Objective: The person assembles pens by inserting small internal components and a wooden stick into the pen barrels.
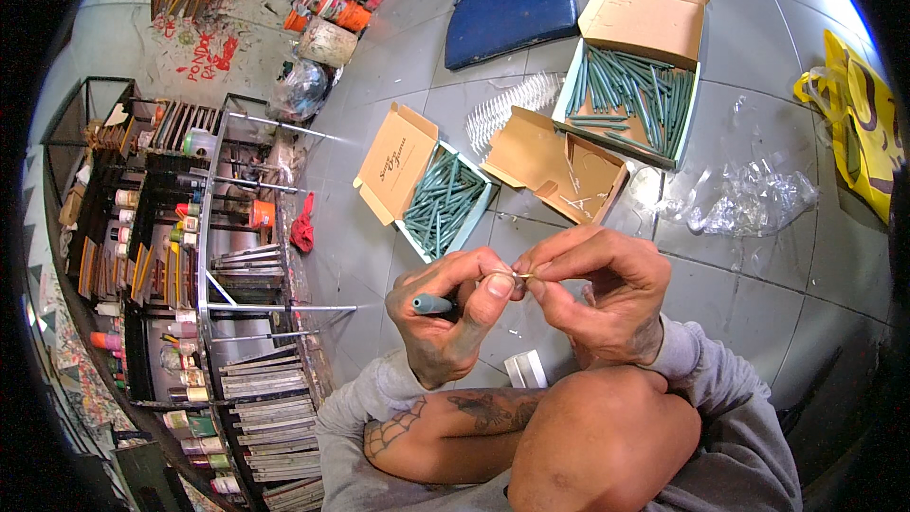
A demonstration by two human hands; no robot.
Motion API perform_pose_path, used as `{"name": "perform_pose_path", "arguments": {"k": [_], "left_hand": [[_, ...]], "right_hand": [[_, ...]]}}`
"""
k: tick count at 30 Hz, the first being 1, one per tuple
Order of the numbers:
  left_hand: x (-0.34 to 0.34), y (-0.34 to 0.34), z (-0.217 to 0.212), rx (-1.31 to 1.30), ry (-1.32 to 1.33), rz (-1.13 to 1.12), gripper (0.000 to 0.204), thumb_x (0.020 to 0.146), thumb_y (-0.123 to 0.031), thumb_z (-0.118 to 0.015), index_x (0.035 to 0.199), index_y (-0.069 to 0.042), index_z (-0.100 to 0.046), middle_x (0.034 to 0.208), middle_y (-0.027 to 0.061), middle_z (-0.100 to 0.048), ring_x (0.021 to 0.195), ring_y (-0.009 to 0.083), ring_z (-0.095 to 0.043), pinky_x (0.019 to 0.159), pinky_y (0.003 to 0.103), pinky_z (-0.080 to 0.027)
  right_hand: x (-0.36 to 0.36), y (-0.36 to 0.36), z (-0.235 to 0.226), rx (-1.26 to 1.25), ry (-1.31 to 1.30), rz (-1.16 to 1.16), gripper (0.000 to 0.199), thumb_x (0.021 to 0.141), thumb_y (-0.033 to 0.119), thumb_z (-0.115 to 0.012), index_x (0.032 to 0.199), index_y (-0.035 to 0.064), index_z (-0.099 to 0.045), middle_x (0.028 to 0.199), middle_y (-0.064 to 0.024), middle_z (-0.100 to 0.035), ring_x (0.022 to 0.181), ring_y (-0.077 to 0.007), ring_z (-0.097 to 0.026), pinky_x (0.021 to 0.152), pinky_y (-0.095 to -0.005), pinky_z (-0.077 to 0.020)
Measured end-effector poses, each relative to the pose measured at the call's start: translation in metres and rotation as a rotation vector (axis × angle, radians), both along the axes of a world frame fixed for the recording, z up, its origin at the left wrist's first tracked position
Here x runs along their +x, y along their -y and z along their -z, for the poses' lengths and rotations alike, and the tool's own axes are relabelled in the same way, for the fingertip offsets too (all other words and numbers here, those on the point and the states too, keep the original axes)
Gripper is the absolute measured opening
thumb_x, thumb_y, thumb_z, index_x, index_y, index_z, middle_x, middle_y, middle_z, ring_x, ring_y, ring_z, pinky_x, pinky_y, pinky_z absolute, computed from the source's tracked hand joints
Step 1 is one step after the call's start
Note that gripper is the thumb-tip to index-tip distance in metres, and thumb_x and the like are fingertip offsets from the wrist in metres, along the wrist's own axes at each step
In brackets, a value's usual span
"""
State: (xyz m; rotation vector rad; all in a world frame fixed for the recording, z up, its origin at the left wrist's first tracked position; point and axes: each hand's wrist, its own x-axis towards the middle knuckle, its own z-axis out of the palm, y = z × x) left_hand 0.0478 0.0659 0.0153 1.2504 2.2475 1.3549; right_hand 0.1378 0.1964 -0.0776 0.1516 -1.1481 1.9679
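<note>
Three open cardboard boxes lie on the grey tiled floor (pixel 607 57); the near-left cardboard box with its tan lid flap thrown back (pixel 425 192) holds a heap of dark green sticks, too many to count; the far-right larger cardboard box with a pale blue wall (pixel 637 66) holds a similar heap of green sticks; the middle brown cardboard box (pixel 557 169) between them holds only a few thin pale slivers; dark script is printed on the near-left box's flap. Just behind the middle box lies one white spiral plastic coil (pixel 512 104); a sheet of crumpled clear plastic wrap (pixel 749 197) lies right of the boxes, a yellow plastic bag (pixel 863 123) at the right edge, one blue half-round cushion (pixel 510 11) further back, one small red rag (pixel 302 228) near the metal wire rack filled with jars and flat strips (pixel 204 322) on the left. In front of the boxes, above the knee, the left hand (pixel 445 308) has its grip closed around one short green stick with a rounded end (pixel 431 303), thumb and forefinger also pinching a thin pale sliver (pixel 517 275); the right hand (pixel 602 289) has its fingertips closed on the same sliver, the two hands touching.
</note>
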Motion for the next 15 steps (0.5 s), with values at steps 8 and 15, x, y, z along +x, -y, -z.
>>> {"name": "perform_pose_path", "arguments": {"k": [8,15], "left_hand": [[-0.002,0.006,0.012,0.375,-0.02,-0.118,0.008,0.088,-0.001,-0.066,0.093,0.005,-0.064,0.081,0.0147,-0.069,0.067,0.0132,-0.063,0.062,0.028,-0.053],[-0.004,0.011,-0.017,0.39,-0.101,-0.169,0.01,0.088,-0.005,-0.063,0.092,0.004,-0.062,0.084,0.0121,-0.068,0.074,0.0149,-0.063,0.067,0.029,-0.052]], "right_hand": [[-0.018,-0.008,-0.024,0.212,-0.069,0.303,0.022,0.073,-0.006,-0.073,0.092,0.0019,-0.067,0.091,-0.0108,-0.07,0.091,-0.0273,-0.069,0.083,-0.0376,-0.0544],[-0.033,0.004,-0.062,0.24,-0.145,0.257,0.022,0.07,-0.005,-0.074,0.09,0.0025,-0.067,0.087,-0.0086,-0.069,0.083,-0.026,-0.067,0.075,-0.0359,-0.0527]]}}
